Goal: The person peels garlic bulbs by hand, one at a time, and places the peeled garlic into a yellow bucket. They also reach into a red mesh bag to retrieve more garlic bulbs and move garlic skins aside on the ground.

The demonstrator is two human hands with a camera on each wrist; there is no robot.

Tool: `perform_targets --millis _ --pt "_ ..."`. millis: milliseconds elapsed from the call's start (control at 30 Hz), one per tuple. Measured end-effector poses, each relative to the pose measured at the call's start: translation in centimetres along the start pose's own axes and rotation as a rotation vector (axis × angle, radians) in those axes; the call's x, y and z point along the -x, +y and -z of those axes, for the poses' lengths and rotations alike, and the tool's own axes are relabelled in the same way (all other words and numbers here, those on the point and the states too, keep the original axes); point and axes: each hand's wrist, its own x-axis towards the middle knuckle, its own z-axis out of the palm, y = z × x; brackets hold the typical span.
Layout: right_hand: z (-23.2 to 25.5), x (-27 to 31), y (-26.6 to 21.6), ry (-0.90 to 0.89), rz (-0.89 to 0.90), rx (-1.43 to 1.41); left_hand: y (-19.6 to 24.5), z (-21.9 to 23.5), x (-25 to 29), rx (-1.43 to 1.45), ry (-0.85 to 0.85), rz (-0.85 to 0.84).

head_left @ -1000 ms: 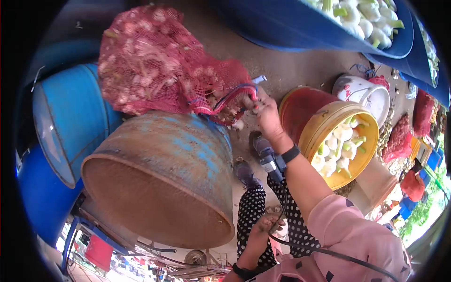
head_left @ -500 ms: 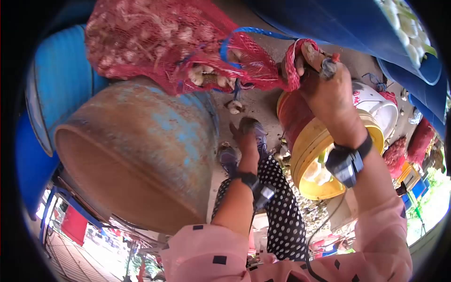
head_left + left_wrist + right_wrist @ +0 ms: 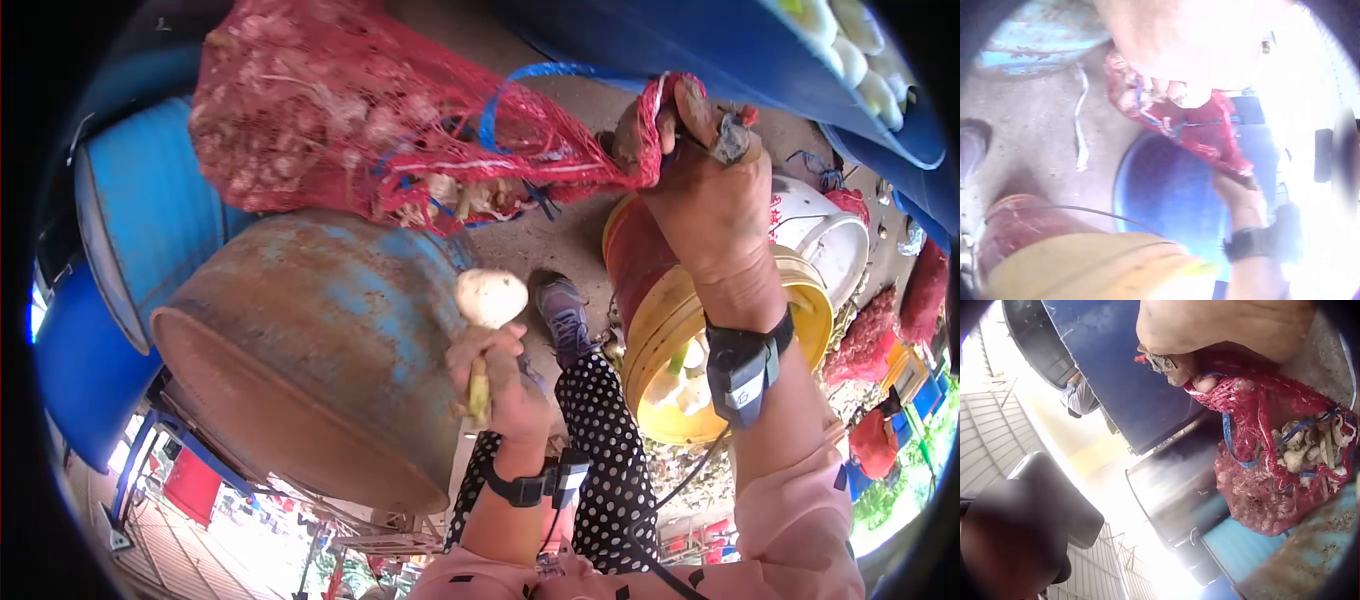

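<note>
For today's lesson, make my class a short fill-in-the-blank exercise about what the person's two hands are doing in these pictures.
1. The right hand grips the mouth of a ____ mesh sack full of bulbs.
2. The left hand holds one white bulb by its ____.
3. The sack rests on a rusty blue ____ lying on its side.
4. Below the right wrist stands a ____ bucket with white bulbs in it.

Missing words: red; stalk; drum; yellow

She wears a pink top with small dark square patches (image 3: 790,520) and black trousers dotted white (image 3: 610,440). Each wrist carries a black strap with a small dark camera unit (image 3: 742,365), a thin black cable (image 3: 690,480) trailing at lower right. A grey-purple sports shoe (image 3: 565,315) shows mid-frame.
</note>
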Motion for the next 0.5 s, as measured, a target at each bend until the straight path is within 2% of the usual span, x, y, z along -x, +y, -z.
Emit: perform_targets --millis 33,67,133,167,233,267,300,333,367,400,433,467,500 --pt "-0.8 0.2 -0.3 0.016 -0.003 -0.023 1.4 0.2 -0.8 -0.128 -0.062 -0.215" --pt "-1.7 0.4 -0.6 0.031 -0.006 -0.042 1.7 -0.5 -2.6 -0.106 -0.092 -0.120" --pt "-3.1 1.0 -1.5 0.065 -0.014 -0.069 2.1 -1.9 -6.5 -0.018 -0.320 0.019" --pt "-3.9 1.3 -1.8 0.083 -0.026 -0.083 2.4 -2.2 -7.5 -0.013 -0.311 0.010" --pt "-5.7 1.7 -2.2 0.111 -0.049 -0.120 3.4 -2.1 -9.3 0.336 -0.117 0.124" --pt "-6.6 1.8 -2.5 0.126 -0.055 -0.141 4.2 -1.6 -9.9 0.247 0.021 0.019" --pt "-7.8 2.0 -2.5 0.237 0.001 -0.119 3.8 -0.9 -10.6 0.060 0.107 0.022" --pt "-8.7 2.4 -2.5 0.225 0.008 -0.117 3.1 -0.3 -11.2 -0.122 0.195 0.027" --pt "-9.2 2.6 -2.5 0.198 0.034 -0.063 2.2 -0.4 -12.1 -0.108 0.203 0.016" --pt "-9.7 2.7 -2.6 0.172 0.061 -0.009 1.4 -0.7 -13.3 -0.344 0.230 0.004" --pt "-10.0 3.0 -2.8 0.135 0.072 0.177 1.3 -0.9 -14.4 -0.585 0.256 -0.002" --pt "-10.5 3.2 -2.7 0.126 0.078 0.181 1.2 -0.8 -15.6 -0.577 0.262 -0.007" --pt "-11.1 3.4 -2.6 0.058 0.102 0.076 1.2 -0.7 -17.0 -0.582 0.200 -0.083"
